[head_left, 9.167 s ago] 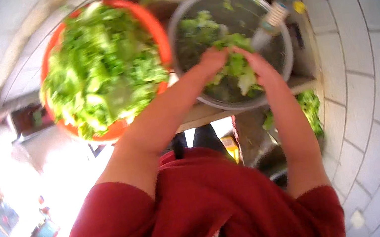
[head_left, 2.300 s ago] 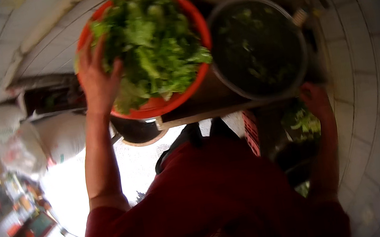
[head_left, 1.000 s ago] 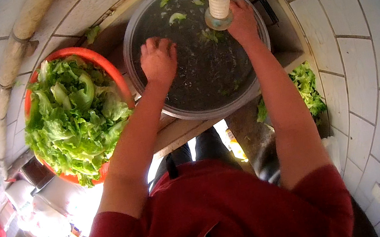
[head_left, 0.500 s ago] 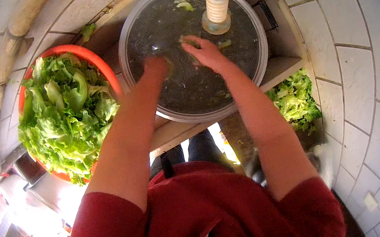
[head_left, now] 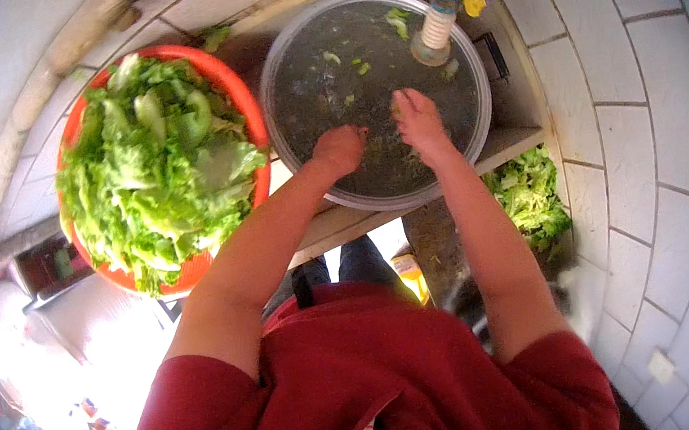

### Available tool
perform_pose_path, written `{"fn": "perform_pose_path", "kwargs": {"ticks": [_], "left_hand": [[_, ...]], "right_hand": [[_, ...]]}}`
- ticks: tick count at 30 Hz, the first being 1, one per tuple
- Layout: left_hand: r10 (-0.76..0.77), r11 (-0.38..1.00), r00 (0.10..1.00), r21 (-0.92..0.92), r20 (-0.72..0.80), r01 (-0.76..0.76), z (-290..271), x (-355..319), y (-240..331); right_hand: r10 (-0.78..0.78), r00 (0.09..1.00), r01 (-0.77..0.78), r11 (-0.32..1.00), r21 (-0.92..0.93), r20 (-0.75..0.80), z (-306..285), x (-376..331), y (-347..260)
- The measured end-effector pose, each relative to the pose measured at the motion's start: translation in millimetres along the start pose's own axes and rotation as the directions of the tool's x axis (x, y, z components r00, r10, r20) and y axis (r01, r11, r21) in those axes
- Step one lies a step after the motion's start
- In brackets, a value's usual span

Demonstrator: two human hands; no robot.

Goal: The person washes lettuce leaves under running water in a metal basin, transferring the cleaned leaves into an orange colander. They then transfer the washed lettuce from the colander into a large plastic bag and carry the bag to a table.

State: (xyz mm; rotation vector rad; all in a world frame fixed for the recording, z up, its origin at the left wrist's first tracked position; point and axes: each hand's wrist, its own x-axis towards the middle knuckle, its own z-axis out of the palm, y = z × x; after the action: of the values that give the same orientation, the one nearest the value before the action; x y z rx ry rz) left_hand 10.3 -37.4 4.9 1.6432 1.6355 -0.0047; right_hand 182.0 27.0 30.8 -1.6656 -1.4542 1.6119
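Wears a dark red shirt (head_left: pixel 343 370), stretching both bare forearms (head_left: pixel 495 244) forward. Curls the fingers of the left hand (head_left: pixel 340 150) inward at the near-left part of a round metal basin (head_left: pixel 401 200); cannot tell whether gripping anything. Holds the right hand (head_left: pixel 420 118) near it, with bent fingers, over dark water (head_left: pixel 302 99); cannot tell, here too, whether closed on a leaf. Has green leaf scraps (head_left: pixel 363 69) afloat near a ribbed white tap nozzle (head_left: pixel 435 28). Has an orange-red tub (head_left: pixel 244 95) just left, heaped with leaf lettuce (head_left: pixel 154 165), and, lower down at right, a loose lettuce pile (head_left: pixel 532 193) beside a white tiled wall (head_left: pixel 624 141).
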Motion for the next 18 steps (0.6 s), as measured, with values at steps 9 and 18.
{"fn": "perform_pose_path", "kwargs": {"ticks": [9,18], "left_hand": [[0.015,0.985,0.791,-0.128,-0.612,-0.117,-118.2,-148.9,20.4],[0.059,0.953,0.531,0.206,-0.845,0.223,-144.0,-308.4,-43.8]], "right_hand": [[-0.324,0.946,0.322,0.944,-0.068,-0.024,36.2,-35.7,-104.0],[-0.959,0.282,0.958,0.280,0.069,-0.024,220.2,-148.6,-267.4]]}}
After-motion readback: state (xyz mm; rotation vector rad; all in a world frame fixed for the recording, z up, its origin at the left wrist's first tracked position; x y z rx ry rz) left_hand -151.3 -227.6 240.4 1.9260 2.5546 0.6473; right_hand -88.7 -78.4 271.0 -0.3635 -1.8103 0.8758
